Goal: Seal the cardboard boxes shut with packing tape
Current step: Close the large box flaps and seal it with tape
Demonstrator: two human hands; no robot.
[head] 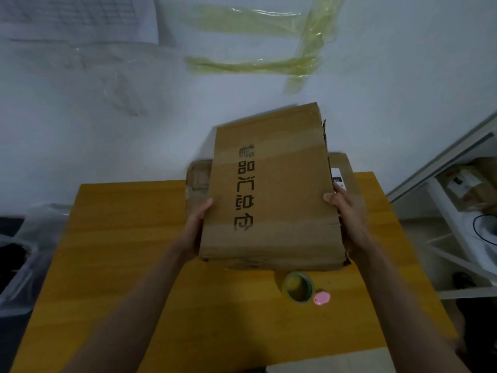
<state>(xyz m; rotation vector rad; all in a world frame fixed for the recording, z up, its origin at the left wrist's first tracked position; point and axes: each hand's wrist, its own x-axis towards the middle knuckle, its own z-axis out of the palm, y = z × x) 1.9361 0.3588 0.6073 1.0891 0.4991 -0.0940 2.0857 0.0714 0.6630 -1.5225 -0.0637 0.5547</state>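
hands hold up a cardboard box (271,189) over the yellow table (113,265). we see our left hand (197,227) on the left side of the box, thumb on the front face, the other fingers hidden behind. our right hand (347,219) grips the right side the same way — thumb on the front, fingers tucked round the edge. so both hands are curled on the box.

the box is lifted and tipped, its big flat face turned up to us. black letters run down the middle of that face. strips of clear tape cross it near the top and near the bottom. the right edge looks a bit torn and rough.

behind the lifted box sits another cardboard box (197,181) on the far side of the table, mostly hidden — we only see bits of it at the left and right.

a tape roll (298,288) lies flat on the table just below the box, near our right arm. a small pink thing (322,297) lies just beside the roll, on its right. we cannot tell what it is.

old yellow tape strips (269,41) stick on the white wall (80,117) behind. a white shelf (457,211) stands to the right of the table.
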